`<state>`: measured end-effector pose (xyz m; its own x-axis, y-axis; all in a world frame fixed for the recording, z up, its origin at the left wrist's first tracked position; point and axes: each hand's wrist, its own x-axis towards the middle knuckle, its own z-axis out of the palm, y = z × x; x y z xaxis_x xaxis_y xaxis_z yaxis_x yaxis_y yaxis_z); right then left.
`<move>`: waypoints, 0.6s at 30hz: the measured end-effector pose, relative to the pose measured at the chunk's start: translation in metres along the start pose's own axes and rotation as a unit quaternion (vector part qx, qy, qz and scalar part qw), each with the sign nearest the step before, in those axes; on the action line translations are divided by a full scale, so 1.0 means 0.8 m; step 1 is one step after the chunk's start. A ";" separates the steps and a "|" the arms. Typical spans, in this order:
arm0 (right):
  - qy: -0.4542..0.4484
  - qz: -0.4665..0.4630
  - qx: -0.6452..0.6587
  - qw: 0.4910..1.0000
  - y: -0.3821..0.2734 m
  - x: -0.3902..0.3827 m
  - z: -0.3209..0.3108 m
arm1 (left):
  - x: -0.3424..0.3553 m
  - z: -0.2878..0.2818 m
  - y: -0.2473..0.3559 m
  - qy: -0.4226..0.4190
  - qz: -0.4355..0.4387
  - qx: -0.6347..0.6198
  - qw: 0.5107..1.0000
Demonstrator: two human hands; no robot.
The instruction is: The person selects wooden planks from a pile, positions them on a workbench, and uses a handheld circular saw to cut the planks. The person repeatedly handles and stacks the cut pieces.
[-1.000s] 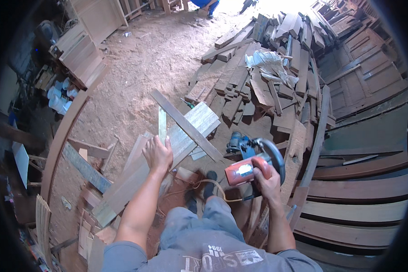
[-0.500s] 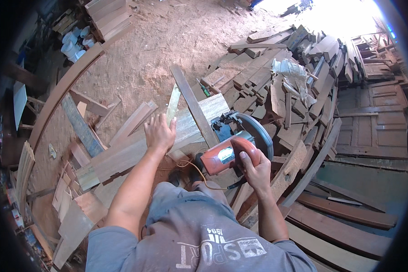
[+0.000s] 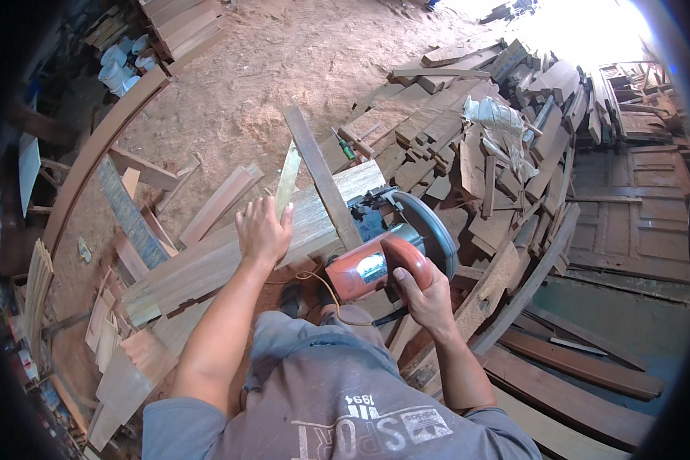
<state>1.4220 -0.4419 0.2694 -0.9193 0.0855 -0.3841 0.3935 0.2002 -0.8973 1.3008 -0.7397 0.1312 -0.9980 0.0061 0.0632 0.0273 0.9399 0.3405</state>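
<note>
Head view, looking down over the person's grey shirt and both bare forearms. Left hand (image 3: 262, 228) lies flat, palm down, on a wide pale plank (image 3: 230, 253) that runs from lower left up to the right; fingers (image 3: 254, 208) are spread a little and stretched forward, pinching nothing, with the forefinger side touching a thin pale strip (image 3: 287, 182) that stands tilted on the plank. A darker narrow board (image 3: 322, 178) lies across the plank, just right of the strip. Right hand (image 3: 425, 295) is closed around the rear of a circular saw (image 3: 387, 249), fingers wrapped on its red-orange motor housing, thumb on top. The saw sits at the right end of the plank, against the near edge of the narrow board; its grey blade guard curves on the far right side, and the blade itself cannot be made out. A thin cord (image 3: 314, 280) loops from the saw toward the person's lap. Beyond the saw is a large heap of short wood offcuts (image 3: 468, 130), with a crumpled clear plastic bag (image 3: 502, 126) on top. The floor (image 3: 245, 69) is sawdust-covered earth. At left, a long curved wooden piece (image 3: 92, 153) arcs over the floor; white containers (image 3: 119, 69) stand near its upper end. Curved boards (image 3: 590, 368) are stacked at lower right.
</note>
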 end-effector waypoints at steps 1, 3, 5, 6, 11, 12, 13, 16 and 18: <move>0.001 -0.006 -0.006 1.000 -0.003 0.001 0.001 | 0.000 0.001 0.000 0.003 0.002 0.000 1.000; 0.001 -0.017 -0.016 1.000 -0.007 0.004 0.003 | 0.000 -0.001 -0.001 0.008 0.006 0.000 1.000; 0.023 -0.065 -0.025 0.997 0.002 0.011 0.005 | 0.002 -0.003 0.001 -0.006 0.003 -0.002 1.000; 0.021 -0.069 -0.028 0.997 0.002 0.014 0.005 | 0.002 -0.005 0.000 -0.013 0.001 -0.002 1.000; -0.010 -0.032 -0.038 0.999 -0.008 0.027 0.005 | 0.002 -0.002 -0.002 0.005 0.009 0.004 1.000; -0.013 -0.028 -0.040 0.999 -0.009 0.030 0.006 | 0.002 -0.003 -0.001 0.011 0.009 0.002 1.000; -0.011 -0.032 -0.037 0.999 -0.010 0.032 0.007 | 0.002 -0.004 0.000 0.003 0.006 0.000 1.000; -0.014 -0.024 -0.023 0.999 -0.016 0.037 0.011 | 0.003 -0.006 0.000 -0.011 0.000 -0.006 1.000; -0.025 0.009 -0.006 1.000 -0.024 0.040 0.012 | 0.003 -0.003 -0.002 -0.007 0.000 -0.005 1.000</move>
<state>1.3851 -0.4523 0.2721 -0.9112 0.0398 -0.4101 0.4089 0.2103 -0.8880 1.2985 -0.7422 0.1331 -0.9987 0.0116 0.0493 0.0282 0.9361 0.3506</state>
